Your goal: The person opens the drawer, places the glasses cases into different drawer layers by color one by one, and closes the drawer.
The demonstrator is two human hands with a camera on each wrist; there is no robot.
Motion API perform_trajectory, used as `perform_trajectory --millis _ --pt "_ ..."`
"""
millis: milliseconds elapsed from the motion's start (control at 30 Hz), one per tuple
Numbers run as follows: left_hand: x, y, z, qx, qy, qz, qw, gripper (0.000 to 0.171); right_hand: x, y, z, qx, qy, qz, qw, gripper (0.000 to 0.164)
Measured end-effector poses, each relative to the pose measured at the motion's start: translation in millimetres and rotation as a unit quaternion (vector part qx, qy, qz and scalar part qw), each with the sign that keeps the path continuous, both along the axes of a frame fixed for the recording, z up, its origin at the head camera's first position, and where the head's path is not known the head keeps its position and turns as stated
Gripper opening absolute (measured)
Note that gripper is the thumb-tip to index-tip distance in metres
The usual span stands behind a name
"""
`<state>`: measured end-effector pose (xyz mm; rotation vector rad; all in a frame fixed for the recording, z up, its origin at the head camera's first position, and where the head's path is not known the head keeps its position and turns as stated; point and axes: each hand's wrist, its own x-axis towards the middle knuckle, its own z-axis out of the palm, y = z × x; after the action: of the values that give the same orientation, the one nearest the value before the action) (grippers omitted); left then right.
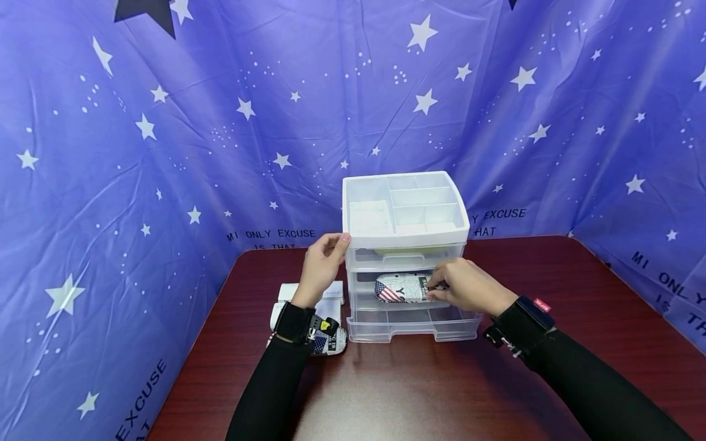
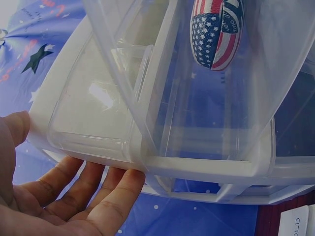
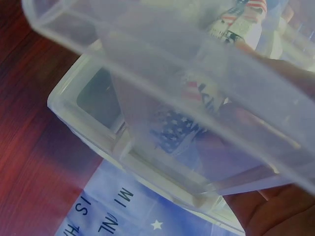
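Note:
A white drawer unit (image 1: 405, 239) with clear drawers stands on the table. My left hand (image 1: 324, 263) touches its left side; in the left wrist view the thumb and fingers (image 2: 110, 201) lie along the white frame. A glasses case (image 1: 401, 288) with flag and newsprint patterns lies sideways at the middle level, above the pulled-out bottom drawer (image 1: 413, 331). At the case's right end, my right hand (image 1: 469, 286) pinches it between thumb and fingers. The case's starred end (image 2: 206, 44) shows in the left wrist view. Clear plastic partly covers the case (image 3: 177, 130) in the right wrist view.
Left of the unit, white boxes (image 1: 333, 306) and another patterned case (image 1: 333, 344) lie on the dark red table (image 1: 386, 392), partly behind my left wrist. A divided top tray (image 1: 425, 196) caps the unit. Behind hangs a blue starred curtain (image 1: 331, 122).

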<state>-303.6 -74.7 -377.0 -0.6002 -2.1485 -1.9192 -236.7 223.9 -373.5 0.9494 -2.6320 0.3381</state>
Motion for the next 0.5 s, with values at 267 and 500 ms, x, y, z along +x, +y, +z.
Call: perform_trajectory --millis 267,500 --pt "-1.7 0.7 -1.0 -0.001 0.000 0.003 1.0000 0.053 0.9 0.0 -2.6 0.001 0.010 -0.003 1.000 0.010" --pt "-0.9 0.5 -1.1 -0.002 0.001 0.002 1.0000 0.052 1.6 -0.1 -3.5 0.013 0.003 0.005 1.000 0.012"
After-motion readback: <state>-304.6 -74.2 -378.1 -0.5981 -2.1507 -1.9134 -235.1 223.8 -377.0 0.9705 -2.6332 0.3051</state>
